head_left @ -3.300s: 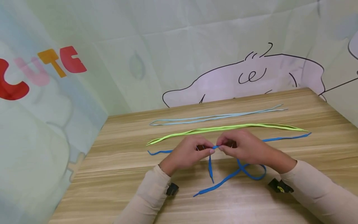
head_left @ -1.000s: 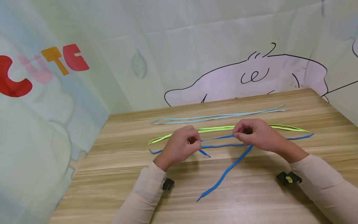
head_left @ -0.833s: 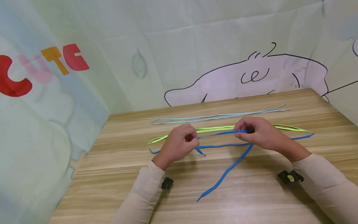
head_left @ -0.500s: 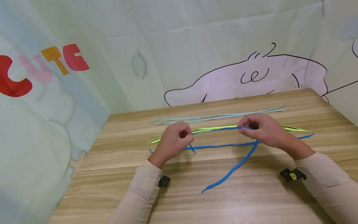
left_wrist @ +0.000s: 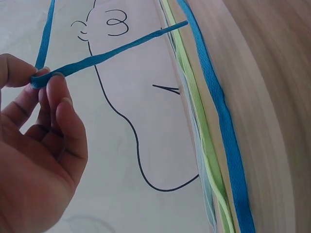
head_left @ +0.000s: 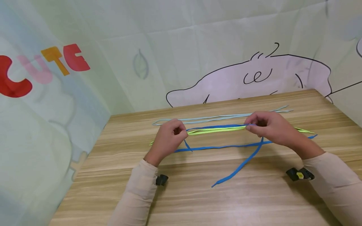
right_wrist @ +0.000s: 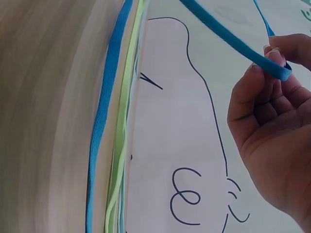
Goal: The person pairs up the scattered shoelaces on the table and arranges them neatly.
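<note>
A flat blue shoelace [head_left: 223, 126] is stretched between my two hands above the table. My left hand [head_left: 167, 139] pinches it near one end, between thumb and fingertips; a short tip hangs below. My right hand [head_left: 272, 127] pinches it farther along, and its long tail [head_left: 243, 164] droops to the table toward me. In the left wrist view the lace [left_wrist: 116, 49] bends round the fingertips; in the right wrist view the lace [right_wrist: 228, 39] loops over the fingers. A second blue shoelace [head_left: 220, 147] lies straight on the table beneath.
Behind the lying blue lace, a doubled yellow-green shoelace [head_left: 212, 131] runs left to right, partly covered by the hands and held lace. Farther back lies a doubled pale blue shoelace [head_left: 198, 118]. A printed cloth backdrop [head_left: 158, 37] stands beyond the wooden table [head_left: 181, 204].
My hands have moved apart and away from me, lifting the held blue lace and drawing it straight over the yellow-green one. The earlier loop in its tail has come out.
</note>
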Available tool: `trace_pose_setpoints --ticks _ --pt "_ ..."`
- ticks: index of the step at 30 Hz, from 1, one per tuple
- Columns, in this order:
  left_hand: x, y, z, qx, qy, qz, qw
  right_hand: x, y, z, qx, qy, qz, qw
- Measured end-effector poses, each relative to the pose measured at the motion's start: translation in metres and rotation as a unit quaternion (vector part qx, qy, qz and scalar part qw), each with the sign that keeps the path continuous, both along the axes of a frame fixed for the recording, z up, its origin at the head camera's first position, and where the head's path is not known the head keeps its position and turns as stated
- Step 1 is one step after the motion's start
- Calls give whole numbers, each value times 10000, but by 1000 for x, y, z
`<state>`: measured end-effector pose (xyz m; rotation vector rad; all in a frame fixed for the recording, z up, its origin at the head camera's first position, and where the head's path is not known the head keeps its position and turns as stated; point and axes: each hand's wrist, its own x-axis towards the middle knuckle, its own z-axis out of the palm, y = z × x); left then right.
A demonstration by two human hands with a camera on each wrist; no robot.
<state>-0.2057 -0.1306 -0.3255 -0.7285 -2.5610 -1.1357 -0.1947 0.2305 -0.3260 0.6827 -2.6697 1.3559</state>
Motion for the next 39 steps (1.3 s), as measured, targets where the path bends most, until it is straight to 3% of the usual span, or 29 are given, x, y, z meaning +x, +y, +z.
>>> trace_pose_setpoints --ticks 13,27,39 --pt "-3 -10 2 149 -70 168 9997 1 9 8 -389 10 147 9991" --pt "-4 -17 6 526 -658 641 9944 1 18 13 -604 -369 -731 9948" --pt "-5 -22 10 718 -812 893 9901 2 22 15 -878 -231 -863 9921"
